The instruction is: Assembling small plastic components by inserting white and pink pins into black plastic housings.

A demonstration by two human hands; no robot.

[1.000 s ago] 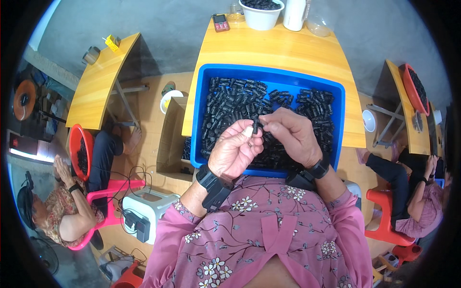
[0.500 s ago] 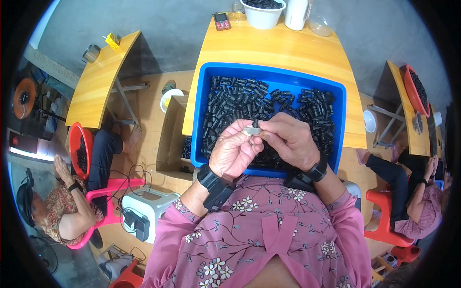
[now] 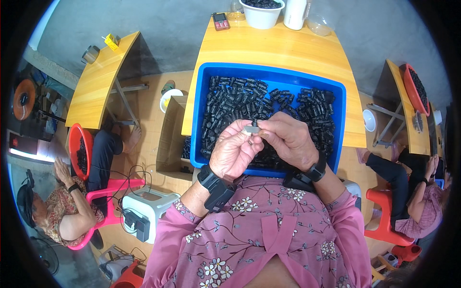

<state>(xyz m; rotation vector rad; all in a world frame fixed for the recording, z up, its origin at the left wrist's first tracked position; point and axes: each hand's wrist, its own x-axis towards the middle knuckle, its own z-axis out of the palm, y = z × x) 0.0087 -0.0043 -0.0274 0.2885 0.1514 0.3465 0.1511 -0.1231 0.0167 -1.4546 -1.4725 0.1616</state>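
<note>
Both my hands meet over the near part of a blue plastic bin (image 3: 273, 68). Between the thumb and fingers of my left hand (image 3: 233, 152) is a small flat grey piece (image 3: 252, 129) with a pale end. My right hand (image 3: 291, 142) pinches a small black part (image 3: 255, 123) right against that grey piece; most of the part is hidden by fingertips. Many short black cylindrical plastic parts (image 3: 235, 93) lie loosely heaped in the bin under and beyond my hands.
The bin stands on a yellow wooden table (image 3: 269, 45), with a phone (image 3: 221, 21), a white tub (image 3: 261, 18) of black parts and a white bottle (image 3: 295, 14) at its far end. An open cardboard box (image 3: 169, 144) is at left. Two people sit at either side.
My hands stay almost in place; the small grey piece and the black part have shifted only slightly between my fingertips.
</note>
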